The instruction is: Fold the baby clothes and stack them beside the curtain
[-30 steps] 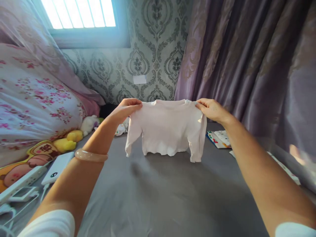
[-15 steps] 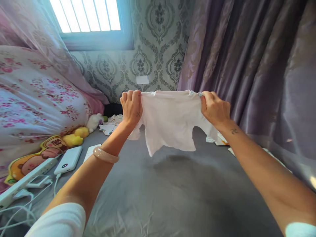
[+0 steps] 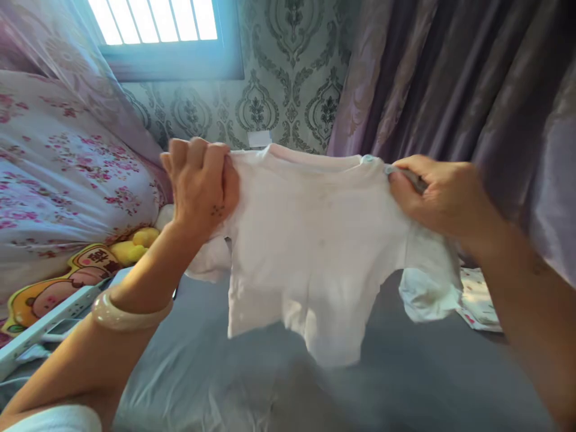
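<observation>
A small pale pink baby shirt (image 3: 306,240) hangs spread out in the air between my hands, above the grey bed sheet. My left hand (image 3: 202,180) is closed on its left shoulder, with the fingers folded over the fabric. My right hand (image 3: 441,192) pinches the other shoulder between thumb and fingers, beside small light-blue snaps near the neckline. Both sleeves droop, and the right cuff (image 3: 429,294) is bunched and whitish. The lower hem hangs uneven and is slightly blurred.
Grey sheet (image 3: 189,354) covers the bed below. Folded printed cloth (image 3: 479,300) lies at the right, partly behind my forearm. At the left are a white power strip (image 3: 49,324), a yellow cartoon cushion (image 3: 49,294) and a floral cover (image 3: 81,174). Purple curtains (image 3: 450,78) hang at the right.
Both hands have come nearer to me and further apart, bringing the shirt closer so it looks larger. Its lower hem has swung and folded. Both hands keep their grip.
</observation>
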The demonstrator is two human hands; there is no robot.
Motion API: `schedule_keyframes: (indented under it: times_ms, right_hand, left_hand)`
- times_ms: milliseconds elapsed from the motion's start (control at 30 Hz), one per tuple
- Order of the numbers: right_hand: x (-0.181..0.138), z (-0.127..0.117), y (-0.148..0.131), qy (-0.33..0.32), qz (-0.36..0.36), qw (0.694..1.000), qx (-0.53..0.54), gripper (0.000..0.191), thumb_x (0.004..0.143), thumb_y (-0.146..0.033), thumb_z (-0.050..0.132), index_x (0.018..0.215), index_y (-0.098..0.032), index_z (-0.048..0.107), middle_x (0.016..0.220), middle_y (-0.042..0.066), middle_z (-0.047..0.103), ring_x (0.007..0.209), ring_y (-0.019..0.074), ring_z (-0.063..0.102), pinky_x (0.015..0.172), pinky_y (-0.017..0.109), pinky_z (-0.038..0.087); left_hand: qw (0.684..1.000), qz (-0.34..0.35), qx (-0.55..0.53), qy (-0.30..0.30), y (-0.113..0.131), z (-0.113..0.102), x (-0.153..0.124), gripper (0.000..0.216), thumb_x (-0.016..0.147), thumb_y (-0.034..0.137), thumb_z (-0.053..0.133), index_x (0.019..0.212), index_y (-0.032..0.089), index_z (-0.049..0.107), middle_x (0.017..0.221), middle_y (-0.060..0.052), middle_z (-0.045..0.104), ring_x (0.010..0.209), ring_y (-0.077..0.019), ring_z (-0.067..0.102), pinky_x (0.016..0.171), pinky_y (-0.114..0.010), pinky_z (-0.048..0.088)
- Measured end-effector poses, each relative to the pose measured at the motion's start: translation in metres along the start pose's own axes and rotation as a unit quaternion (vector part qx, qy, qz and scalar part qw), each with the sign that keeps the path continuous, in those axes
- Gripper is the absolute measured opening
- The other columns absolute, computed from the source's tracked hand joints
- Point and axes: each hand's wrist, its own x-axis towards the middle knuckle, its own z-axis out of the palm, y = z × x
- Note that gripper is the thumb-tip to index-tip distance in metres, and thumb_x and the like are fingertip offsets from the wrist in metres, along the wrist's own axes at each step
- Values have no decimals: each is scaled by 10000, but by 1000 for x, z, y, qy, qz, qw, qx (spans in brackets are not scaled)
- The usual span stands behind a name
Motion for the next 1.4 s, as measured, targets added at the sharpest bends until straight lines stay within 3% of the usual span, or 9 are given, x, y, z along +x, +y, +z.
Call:
schedule_keyframes:
  times_ms: [100, 233, 333, 467, 800, 1067, 1233, 1400]
  right_hand:
    - [-2, 47, 11, -122, 37, 991, -36, 278, 911, -381, 438, 979, -237, 667, 881, 57, 712, 809, 238, 654, 668, 308, 422]
    - [-37, 136, 20, -314, 70, 944, -67, 324, 955, -357, 344, 1038, -228, 629, 1011, 94, 707, 909, 269, 662, 704, 335, 440]
    - [-76, 193, 19, -367, 62, 926, -61, 358, 992, -307, 254, 1108, -242, 587, 1142, 108, 665, 976, 259, 651, 773, 353, 450]
    - [-109, 238, 19, -396, 52, 914, -67, 397, 1011, -293, 181, 1128, -212, 551, 1150, 142, 642, 953, 259, 660, 760, 358, 457]
    - [-108, 288, 38, -436, 54, 895, -70, 339, 1026, -313, 198, 1150, -178, 483, 1168, 165, 626, 994, 250, 647, 744, 317, 441]
    - [-95, 312, 50, -406, 69, 909, -64, 358, 1025, -315, 205, 1168, -172, 501, 1172, 165, 614, 987, 244, 635, 748, 327, 435]
    - [-96, 320, 55, -412, 89, 906, -38, 330, 1004, -341, 330, 1139, -162, 572, 1175, 146, 604, 1066, 244, 591, 822, 314, 424]
    - [-85, 330, 48, -426, 121, 896, 1, 355, 977, -210, 358, 1265, -138, 553, 1277, 165, 577, 1191, 265, 519, 958, 351, 369]
  left_hand:
    - [993, 27, 25, -109, -8, 47, -19, 190, 916, 291, 412, 937, 198, 577, 951, -95, 578, 1080, -312, 471, 910, -493, 316]
    - [955, 64, 35, -288, -15, 124, -85, 241, 944, 252, 340, 920, 171, 566, 932, -132, 596, 973, -291, 495, 830, -431, 350]
    - [915, 44, 45, -398, -16, 169, -136, 240, 940, 209, 326, 950, 163, 562, 987, -147, 605, 971, -294, 497, 805, -417, 356]
    - [891, 3, 40, -453, -15, 201, -173, 225, 919, 157, 343, 990, 172, 556, 1032, -144, 606, 1002, -289, 498, 826, -406, 352]
    - [891, 5, 51, -451, -32, 238, -181, 288, 920, 126, 297, 1016, 128, 569, 1020, -169, 602, 961, -301, 494, 818, -413, 346]
    - [902, -10, 67, -426, -39, 266, -165, 286, 920, 120, 302, 1018, 122, 571, 1062, -186, 603, 1027, -302, 511, 848, -406, 341]
    - [851, -34, 17, -524, -41, 277, -164, 264, 923, 189, 373, 1079, 117, 574, 1099, -185, 630, 1073, -291, 551, 892, -411, 345]
    - [826, -64, -44, -558, -38, 287, -155, 322, 950, 241, 339, 1102, 188, 618, 1179, -125, 640, 1139, -272, 548, 935, -417, 339]
